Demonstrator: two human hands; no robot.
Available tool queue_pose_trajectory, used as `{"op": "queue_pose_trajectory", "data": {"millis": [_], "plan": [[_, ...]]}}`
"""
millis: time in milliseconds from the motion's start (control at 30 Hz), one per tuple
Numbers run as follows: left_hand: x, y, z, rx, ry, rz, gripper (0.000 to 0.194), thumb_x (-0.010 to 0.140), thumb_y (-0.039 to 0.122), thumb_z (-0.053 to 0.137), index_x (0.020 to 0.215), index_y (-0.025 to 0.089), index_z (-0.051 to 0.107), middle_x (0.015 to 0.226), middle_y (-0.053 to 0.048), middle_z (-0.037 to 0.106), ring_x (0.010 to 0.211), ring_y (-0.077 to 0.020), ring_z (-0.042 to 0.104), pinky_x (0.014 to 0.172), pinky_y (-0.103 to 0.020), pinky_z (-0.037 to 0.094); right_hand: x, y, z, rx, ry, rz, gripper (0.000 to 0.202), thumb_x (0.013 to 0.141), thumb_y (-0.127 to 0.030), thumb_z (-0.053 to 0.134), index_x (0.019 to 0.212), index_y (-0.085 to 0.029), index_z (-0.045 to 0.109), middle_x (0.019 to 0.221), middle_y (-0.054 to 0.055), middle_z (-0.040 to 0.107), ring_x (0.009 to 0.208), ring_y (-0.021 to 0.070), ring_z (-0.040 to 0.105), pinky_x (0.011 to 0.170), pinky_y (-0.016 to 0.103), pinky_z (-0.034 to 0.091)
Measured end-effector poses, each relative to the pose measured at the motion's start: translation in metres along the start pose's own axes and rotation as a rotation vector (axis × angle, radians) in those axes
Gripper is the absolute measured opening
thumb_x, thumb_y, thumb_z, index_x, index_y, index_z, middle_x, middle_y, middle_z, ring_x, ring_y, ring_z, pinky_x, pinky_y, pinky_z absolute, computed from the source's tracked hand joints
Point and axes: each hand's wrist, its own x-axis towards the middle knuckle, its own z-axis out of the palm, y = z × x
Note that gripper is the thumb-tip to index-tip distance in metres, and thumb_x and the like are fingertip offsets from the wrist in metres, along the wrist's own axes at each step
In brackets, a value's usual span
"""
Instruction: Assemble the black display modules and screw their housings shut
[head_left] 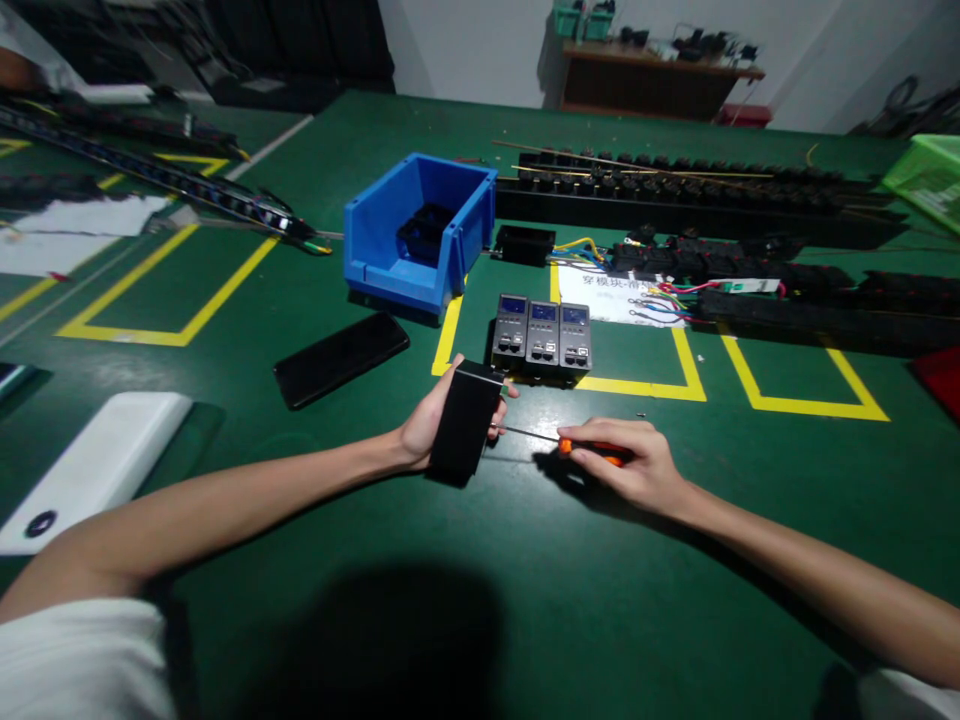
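My left hand point(431, 425) is wrapped round a black box point(466, 420), which it holds tilted above the green table. My right hand point(634, 462) grips a screwdriver point(566, 446) with an orange and black handle. The screwdriver's thin shaft points left, and its tip is at the right side of the box, by the fingers of my left hand. Whether the tip sits in a screw is too small to tell. Just behind the box, three grey modules point(543, 335) with ports and small dark panels stand side by side.
A blue bin point(405, 285) with black parts inside stands behind my left hand. A black phone point(341, 360) and a white device point(105, 455) lie at the left. Long black strips point(705, 215) with wires, a paper sheet point(600, 292) and a green basket point(930, 180) are at the back right.
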Motion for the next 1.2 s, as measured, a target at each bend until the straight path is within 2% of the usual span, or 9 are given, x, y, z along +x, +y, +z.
{"op": "queue_pose_trajectory", "data": {"millis": [467,600,667,800,1000,1200], "plan": [[-0.0009,0.0000,0.0010,0.019,0.015,0.007,0.067,0.088,0.069,0.038,0.101,0.009,0.066,0.070,-0.004,0.056,0.063,-0.0133,0.056,0.064,-0.025,0.050,-0.0005,-0.0022,-0.0015,0.002,0.002,0.014,0.025,0.088,-0.024,0.064,0.110,-0.019,0.073,0.093,0.009,0.078,0.077,0.0173,0.074,0.068,0.026,0.058],[-0.0020,-0.0004,0.0021,0.020,-0.010,-0.006,0.069,0.087,0.072,0.035,0.100,0.011,0.064,0.070,-0.004,0.059,0.060,-0.0152,0.060,0.071,-0.033,0.054,-0.0002,-0.0032,-0.0014,0.016,0.006,-0.009,0.024,0.087,-0.021,0.064,0.110,-0.018,0.073,0.091,0.008,0.078,0.076,0.0169,0.073,0.067,0.026,0.057],[-0.0028,-0.0002,0.0032,0.019,-0.015,-0.023,0.069,0.086,0.074,0.033,0.099,0.013,0.062,0.070,-0.004,0.060,0.057,-0.0166,0.061,0.069,-0.035,0.055,0.0000,-0.0037,-0.0015,0.011,0.003,-0.006,0.024,0.087,-0.022,0.064,0.109,-0.018,0.073,0.091,0.009,0.078,0.075,0.0170,0.073,0.066,0.026,0.057],[-0.0037,0.0001,0.0045,0.026,0.000,-0.021,0.068,0.086,0.074,0.033,0.099,0.013,0.061,0.066,-0.003,0.058,0.054,-0.0151,0.059,0.063,-0.033,0.054,-0.0001,-0.0034,-0.0014,-0.004,-0.006,-0.007,0.024,0.088,-0.024,0.063,0.110,-0.018,0.073,0.092,0.009,0.078,0.077,0.0174,0.074,0.068,0.026,0.058],[-0.0040,0.0000,0.0032,0.028,0.011,-0.037,0.067,0.086,0.073,0.034,0.100,0.013,0.061,0.067,-0.003,0.059,0.054,-0.0149,0.059,0.063,-0.031,0.052,-0.0008,-0.0016,-0.0013,-0.005,-0.008,-0.005,0.024,0.088,-0.023,0.064,0.110,-0.019,0.072,0.093,0.008,0.078,0.076,0.0169,0.073,0.067,0.026,0.057],[-0.0071,-0.0027,0.0013,0.087,-0.018,0.074,0.068,0.079,0.075,0.047,0.115,0.018,0.055,0.072,-0.003,0.060,0.057,-0.0145,0.059,0.063,-0.031,0.051,-0.0012,-0.0011,-0.0013,0.004,-0.008,-0.012,0.025,0.088,-0.020,0.064,0.112,-0.019,0.072,0.094,0.008,0.077,0.080,0.0168,0.073,0.069,0.026,0.057]]}}
